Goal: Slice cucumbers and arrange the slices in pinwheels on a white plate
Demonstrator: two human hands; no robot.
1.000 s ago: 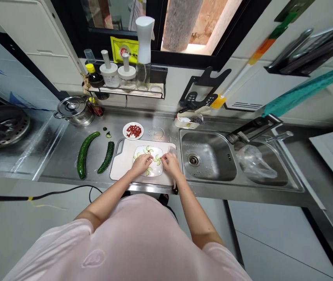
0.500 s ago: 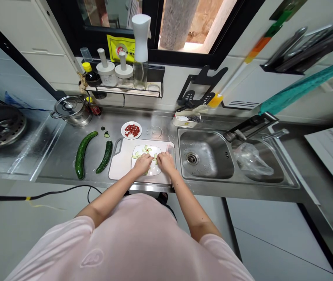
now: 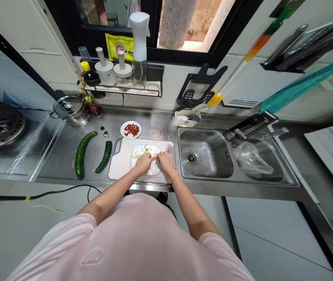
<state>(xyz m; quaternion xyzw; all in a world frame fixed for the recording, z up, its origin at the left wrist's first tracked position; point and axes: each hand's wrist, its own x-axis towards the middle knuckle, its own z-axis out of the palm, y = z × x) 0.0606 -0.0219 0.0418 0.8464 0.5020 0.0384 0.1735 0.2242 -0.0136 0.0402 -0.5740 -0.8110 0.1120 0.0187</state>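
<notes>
A white plate (image 3: 154,169) with pale green cucumber slices (image 3: 146,148) near its rim rests on a pale cutting board (image 3: 116,168). Over the plate's middle is my left hand (image 3: 143,162), its fingers closed; what they pinch is too small to make out. My right hand (image 3: 164,160) is closed at the plate's right side, its fingertips close to the left ones and hiding any small piece there. A knife blade (image 3: 169,149) seems to lie on the board beyond my right hand. Behind the board sits a small plate (image 3: 122,130) of chopped red pieces (image 3: 131,129).
Left of the board lie a long cucumber (image 3: 80,156), a shorter one (image 3: 105,157) and small cut ends (image 3: 106,134). A lidded pot (image 3: 72,112) stands behind them. The sink (image 3: 207,154) is at the right, and a rack (image 3: 125,90) holds bottles above the counter.
Both hands stay over the plate, with only a slight shift of the fingers. The whole view has moved very slightly.
</notes>
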